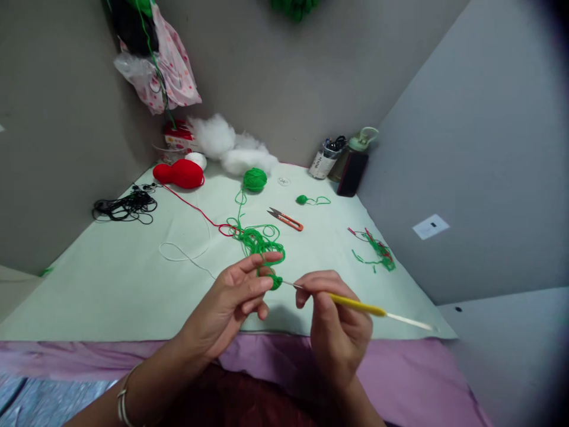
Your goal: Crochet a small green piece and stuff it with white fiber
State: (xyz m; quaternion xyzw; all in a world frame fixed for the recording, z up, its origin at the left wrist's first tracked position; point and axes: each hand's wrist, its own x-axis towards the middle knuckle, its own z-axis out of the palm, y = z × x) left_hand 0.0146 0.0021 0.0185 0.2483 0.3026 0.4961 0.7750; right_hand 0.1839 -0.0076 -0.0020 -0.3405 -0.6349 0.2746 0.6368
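Observation:
My left hand [240, 293] pinches a small green crochet piece [276, 282] between thumb and fingers, with green yarn running over the raised index finger. In my right hand [335, 320] is a crochet hook with a yellow handle [358, 305], gripped like a pencil. The hook's thin metal shaft [290, 284] points left and its tip meets the green piece. Just beyond my left hand lies a loose tangle of green yarn [258, 238], which a strand links to a green yarn ball [255, 179].
Orange-handled thread snips [287, 219] and a small green crocheted piece [302, 200] lie beyond my hands. At the left are a red stuffed piece [180, 174] and black cord [127, 204]. White stuffing [222, 142], a pen cup [322, 163] and a phone [352, 173] stand behind; yarn scraps [380, 252] lie right.

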